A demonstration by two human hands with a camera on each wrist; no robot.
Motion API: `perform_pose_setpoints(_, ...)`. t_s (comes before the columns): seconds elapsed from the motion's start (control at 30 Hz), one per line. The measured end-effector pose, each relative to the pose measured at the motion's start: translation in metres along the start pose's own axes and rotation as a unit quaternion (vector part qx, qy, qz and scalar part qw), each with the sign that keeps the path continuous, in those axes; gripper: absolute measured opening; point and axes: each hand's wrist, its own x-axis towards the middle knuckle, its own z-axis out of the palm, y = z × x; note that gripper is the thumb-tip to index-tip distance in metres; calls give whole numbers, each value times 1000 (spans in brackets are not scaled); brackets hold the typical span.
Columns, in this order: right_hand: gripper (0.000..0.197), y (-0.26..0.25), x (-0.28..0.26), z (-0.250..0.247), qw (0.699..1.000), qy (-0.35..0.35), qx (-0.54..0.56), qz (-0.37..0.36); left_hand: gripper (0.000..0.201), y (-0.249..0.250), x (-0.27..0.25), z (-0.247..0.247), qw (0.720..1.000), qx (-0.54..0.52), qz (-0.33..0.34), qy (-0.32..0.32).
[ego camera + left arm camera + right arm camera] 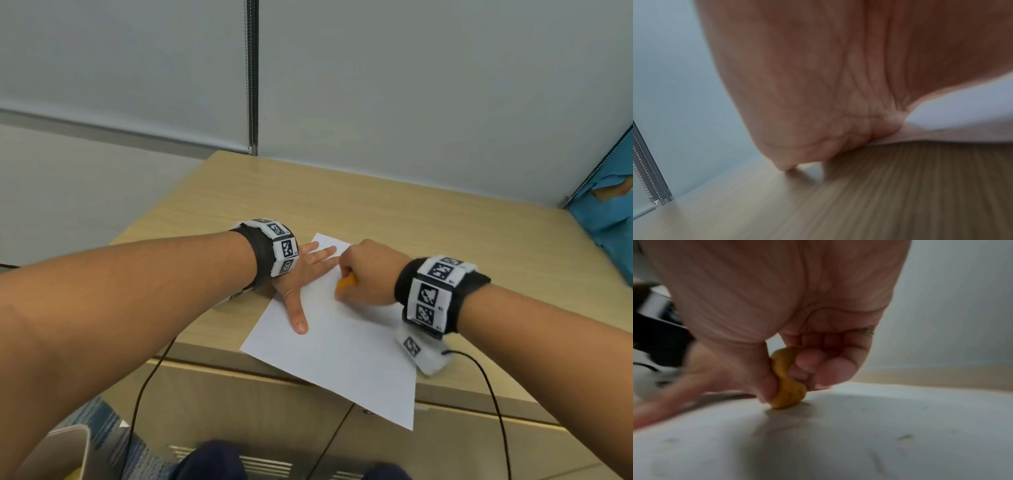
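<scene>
Right hand (368, 270) pinches a yellow lump (789, 381) between thumb and curled fingertips. The lump's lower end touches the sheet (342, 359), toward its far edge. It looks soft and kneaded: eraser or putty, I cannot tell which. Left hand (308, 270) lies flat with fingers spread, pressing down the sheet's left part. Its heel sits across the sheet's edge onto the desk (376, 198).

Step in hand, as I read it: rubbing the lump over the sheet. To do it well:
- Stroke short and away from the left hand, not toward it, so the paper pulls taut instead of buckling.
- Use light downward pressure, since the sheet is thin.
- The near corner overhangs the desk's front edge and has nothing under it — rub only where the desk backs the paper.
- Pinch low on the lump so it cannot roll out of the fingers.
- Faint grey marks (904, 437) show on the sheet in the right wrist view. If clearing them is the aim, they come next.

Surface: pale wood-grain desk, smooth, so the sheet could slide if the left hand eases.

Room: grey-white panels behind, with a metal strip (251, 85) at their join. A torn blue covering (603, 212) is at the right. Black cables (147, 383) run down from the wrists past the cabinet fronts below.
</scene>
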Motion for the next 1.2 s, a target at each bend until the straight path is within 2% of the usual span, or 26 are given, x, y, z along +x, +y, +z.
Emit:
perform_pose_setpoints(0.07, 26, 0, -2, 7, 1000, 16, 2, -2, 158, -1, 1, 1, 1000, -6, -7, -5)
perform_pose_setpoints(0.2, 23, -26, -41, 19, 993, -75, 14, -93, 157, -1, 3, 2, 1000, -3, -1, -1)
perform_pose_setpoints(0.27, 24, -14, -34, 15, 996, -55, 19, -69, 156, -1, 2, 2, 1000, -7, 0, -3)
perform_pose_setpoints(0.37, 29, 15, -11, 7, 999, 8, 17, 28, 158, -2, 2, 1, 1000, -15, -5, -4)
perform_pose_setpoints(0.4, 28, 18, -9, 9, 999, 19, 28, 39, 159, -2, 2, 1, 1000, -14, -8, -5)
perform_pose_setpoints(0.47, 26, 7, -19, 15, 1000, 2, 20, 8, 158, -1, 2, 0, 1000, -8, -8, -8)
perform_pose_setpoints(0.53, 24, -10, -38, 20, 998, -41, 15, -54, 156, 0, 1, -1, 1000, -5, -7, -10)
perform_pose_setpoints(0.6, 25, -15, -47, 19, 995, -62, 26, -76, 155, 0, 1, -2, 1000, -5, -7, -10)
perform_pose_setpoints(0.73, 30, 23, -25, 3, 995, 7, 85, 45, 164, 0, 2, -1, 1000, 1, -12, -15)
perform_pose_setpoints(0.8, 30, 35, -17, 1, 993, 15, 90, 77, 161, 1, 1, -2, 1000, -1, -14, -16)
perform_pose_setpoints(0.9, 26, 28, -28, 13, 996, 5, 59, 64, 156, 0, 1, -4, 1000, -8, -11, -20)
perform_pose_setpoints(0.97, 25, 18, -49, 22, 998, -3, 53, 17, 155, -1, 2, -3, 1000, -9, -12, -23)
perform_pose_setpoints(1.07, 22, 12, -75, 23, 996, -56, 63, -38, 155, 0, 2, -5, 999, -4, -12, -30)
perform_pose_setpoints(1.13, 22, 21, -74, 17, 996, -56, 70, -20, 156, 1, 1, -6, 999, -2, -10, -33)
perform_pose_setpoints(1.2, 23, 33, -62, 8, 995, -21, 96, 29, 162, 1, 1, -5, 999, -2, -13, -32)
